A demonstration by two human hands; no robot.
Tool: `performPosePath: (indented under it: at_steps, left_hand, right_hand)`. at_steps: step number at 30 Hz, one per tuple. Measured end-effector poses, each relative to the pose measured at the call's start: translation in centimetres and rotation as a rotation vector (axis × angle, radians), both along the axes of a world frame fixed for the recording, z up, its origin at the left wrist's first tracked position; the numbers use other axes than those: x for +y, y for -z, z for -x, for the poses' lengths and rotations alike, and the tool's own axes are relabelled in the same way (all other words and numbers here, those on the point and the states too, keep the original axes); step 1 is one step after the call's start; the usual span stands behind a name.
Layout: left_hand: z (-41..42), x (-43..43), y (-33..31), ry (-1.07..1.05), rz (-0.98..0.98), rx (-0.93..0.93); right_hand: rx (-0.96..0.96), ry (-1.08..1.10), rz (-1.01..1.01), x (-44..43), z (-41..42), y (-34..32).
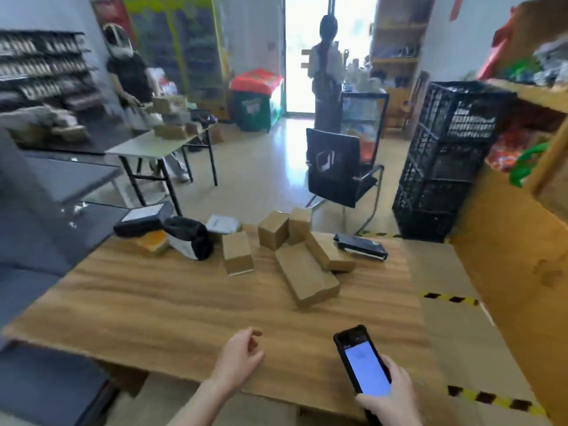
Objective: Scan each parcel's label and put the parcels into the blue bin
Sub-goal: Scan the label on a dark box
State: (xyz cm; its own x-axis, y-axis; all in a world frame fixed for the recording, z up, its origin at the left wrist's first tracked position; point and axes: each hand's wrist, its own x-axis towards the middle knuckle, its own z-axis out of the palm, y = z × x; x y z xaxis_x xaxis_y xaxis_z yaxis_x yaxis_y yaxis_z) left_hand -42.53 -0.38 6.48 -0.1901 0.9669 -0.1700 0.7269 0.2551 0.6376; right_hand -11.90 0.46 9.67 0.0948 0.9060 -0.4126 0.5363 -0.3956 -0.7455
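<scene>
Several brown cardboard parcels lie on the far half of the wooden table (pixel 153 302): a long flat box (pixel 305 279), a small box (pixel 236 253), and a cluster of boxes (pixel 284 230) behind them. Black and white bagged parcels (pixel 187 238) sit at the far left. My right hand (pixel 392 392) holds a black handheld scanner (pixel 362 364) with a lit blue screen over the table's near right edge. My left hand (pixel 239 355) hovers empty above the near edge, fingers loosely curled. No blue bin is in view.
A flat black parcel (pixel 359 245) lies at the table's far right. Beyond it stand a black chair (pixel 338 173) and stacked black crates (pixel 445 161). Two people stand farther off by a white folding table (pixel 159 146). Wooden shelving (pixel 522 229) is on my right.
</scene>
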Motion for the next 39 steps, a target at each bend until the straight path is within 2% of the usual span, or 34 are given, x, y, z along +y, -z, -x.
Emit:
performPosePath:
  at_steps: [6, 11, 12, 16, 22, 31, 39]
  left_hand:
    - [14.3, 1.4, 0.7, -0.154, 0.0, -0.033]
    - [22.5, 2.6, 1.2, -0.225, 0.0, -0.037]
    - [23.8, 3.1, 1.4, -0.242, -0.007, -0.043]
    - [27.4, 5.1, 1.8, -0.294, -0.017, -0.057]
    - [32.2, 7.0, 1.5, -0.384, -0.013, -0.068]
    - [41.1, 11.1, -0.7, -0.565, -0.03, -0.039]
    - [52.2, 19.7, 0.3, -0.543, -0.059, -0.013]
  right_hand:
    - [0.012, -0.039, -0.001, 6.6, 15.2, 3.1]
    - [0.008, -0.219, 0.007, 10.3, 23.5, 4.5]
    - [-0.035, -0.245, -0.014, 10.9, 24.7, 4.8]
    - [0.009, -0.428, -0.01, 13.7, 28.9, 2.7]
    - [0.089, -0.523, -0.092, 18.9, 35.6, 0.0]
    - [0.006, -0.556, -0.199, 25.8, 45.8, -1.9]
    - [-0.106, -0.597, -0.327, 31.5, 56.4, -3.5]
